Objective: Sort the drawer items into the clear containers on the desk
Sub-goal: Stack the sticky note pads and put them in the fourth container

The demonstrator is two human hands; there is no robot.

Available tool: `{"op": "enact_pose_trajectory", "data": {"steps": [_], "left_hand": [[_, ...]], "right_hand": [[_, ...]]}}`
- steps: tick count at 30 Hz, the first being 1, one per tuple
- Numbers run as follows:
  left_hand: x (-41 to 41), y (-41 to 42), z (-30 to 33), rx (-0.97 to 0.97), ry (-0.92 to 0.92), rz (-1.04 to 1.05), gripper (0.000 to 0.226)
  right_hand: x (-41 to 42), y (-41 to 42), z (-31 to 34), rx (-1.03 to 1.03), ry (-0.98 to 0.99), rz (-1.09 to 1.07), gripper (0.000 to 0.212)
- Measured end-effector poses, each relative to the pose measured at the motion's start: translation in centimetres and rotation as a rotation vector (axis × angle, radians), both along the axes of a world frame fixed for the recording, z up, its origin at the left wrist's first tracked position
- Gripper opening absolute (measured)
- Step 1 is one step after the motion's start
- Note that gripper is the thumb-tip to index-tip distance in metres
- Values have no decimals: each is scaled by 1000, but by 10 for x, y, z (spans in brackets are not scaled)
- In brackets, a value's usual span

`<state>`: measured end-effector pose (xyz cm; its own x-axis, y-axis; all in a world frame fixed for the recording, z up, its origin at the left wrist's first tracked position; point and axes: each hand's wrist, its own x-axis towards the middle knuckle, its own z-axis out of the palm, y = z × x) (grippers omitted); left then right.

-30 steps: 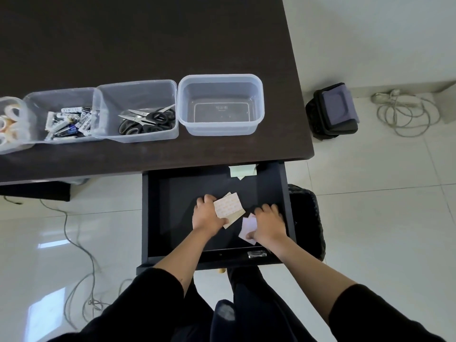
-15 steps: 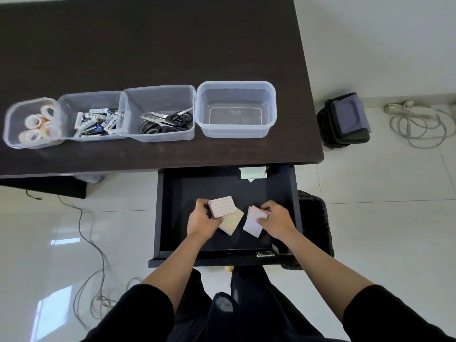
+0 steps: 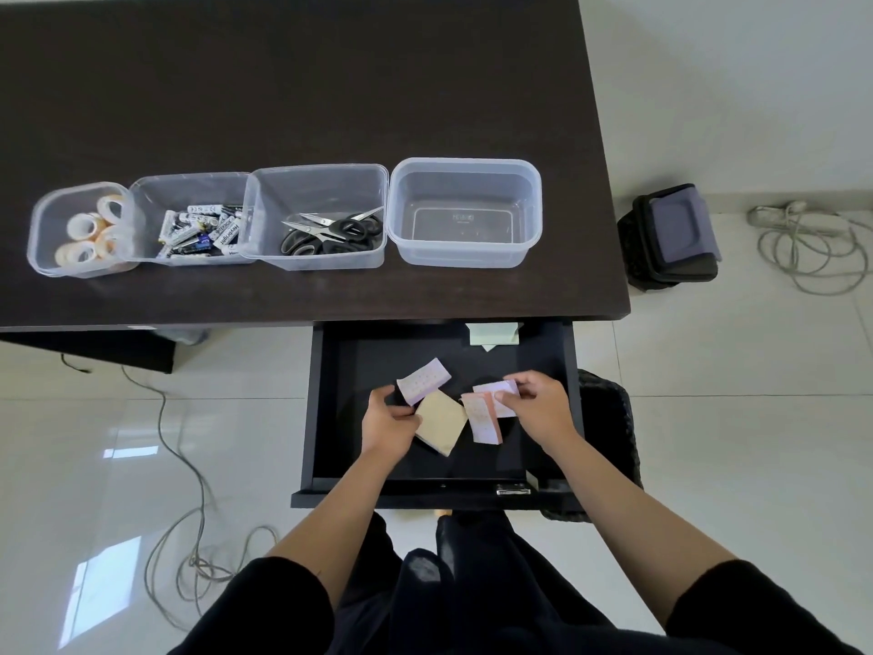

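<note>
Sticky-note pads are what I've got in both hands right now, down inside the open black drawer (image 3: pixel 330 418) that sticks out from under the desk (image 3: pixel 283 87). My left hand (image 3: pixel 389 425) has its fingers curled around two pads at once: a dotted lilac pad (image 3: pixel 423 380) fanned toward the back of the drawer and a plain tan pad (image 3: pixel 441 420) angled toward the drawer front. My right hand (image 3: pixel 538 408) pinches a pale pink pad (image 3: pixel 496 394) between thumb and fingertips, and a dotted pink pad (image 3: pixel 483 418) hangs just under it, touching. Can't tell if my fingers actually grip that lower one or if it's just stuck to the top pad.

At the back of the drawer, right under the desk edge, a light green pad (image 3: pixel 493 334) lies on its own.

Up on the desk above the drawer is a row of four clear tubs. The empty container (image 3: pixel 465 212) sits straight behind the drawer, then going left there's the scissors container (image 3: pixel 321 217), the battery container (image 3: pixel 193 219) and the tape-roll container (image 3: pixel 80 229).
</note>
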<state>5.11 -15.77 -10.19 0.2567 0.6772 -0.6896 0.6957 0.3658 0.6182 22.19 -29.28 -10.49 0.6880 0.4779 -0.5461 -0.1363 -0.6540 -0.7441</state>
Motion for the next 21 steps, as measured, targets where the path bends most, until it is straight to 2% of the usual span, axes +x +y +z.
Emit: {"op": "enact_pose_trajectory", "data": {"steps": [3, 8, 13, 18, 21], "left_hand": [[0, -6, 1, -6, -25, 15, 49], [2, -10, 1, 51, -15, -42, 22], [-5, -7, 1, 94, 14, -84, 25], [-14, -2, 9, 101, -38, 14, 21], [-18, 0, 13, 106, -60, 60, 19]], "right_hand": [[-4, -4, -2, -35, -29, -51, 23], [-5, -4, -9, -126, -83, 7, 25], [-1, 14, -9, -227, -215, 117, 30], [8, 44, -5, -162, -315, -15, 56], [16, 63, -8, -134, -178, -187, 66]]}}
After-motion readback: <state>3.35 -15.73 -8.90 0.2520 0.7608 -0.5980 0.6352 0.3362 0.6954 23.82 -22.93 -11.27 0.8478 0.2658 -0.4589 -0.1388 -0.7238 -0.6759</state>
